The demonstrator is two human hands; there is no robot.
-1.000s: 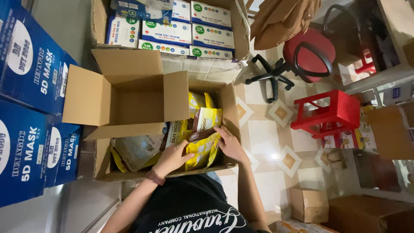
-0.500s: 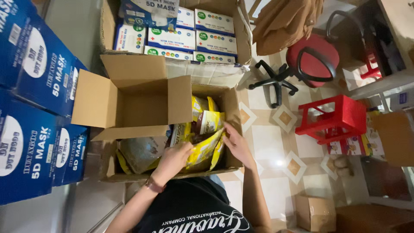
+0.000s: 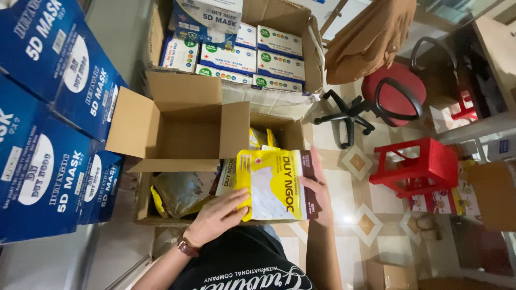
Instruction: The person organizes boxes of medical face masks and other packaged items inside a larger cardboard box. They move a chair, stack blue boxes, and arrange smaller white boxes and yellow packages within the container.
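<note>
Now I hold a flat, glossy yellow packet (image 3: 275, 185) with a brown edge in the middle of the frame, above the open cardboard box (image 3: 161, 121). My left hand (image 3: 217, 215) grips its lower corner, thumb on top and fingers curled under. My right hand (image 3: 317, 185) lies along the brown edge with fingers stretched almost straight. More crinkled packets (image 3: 183, 190) lie inside the box.
</note>
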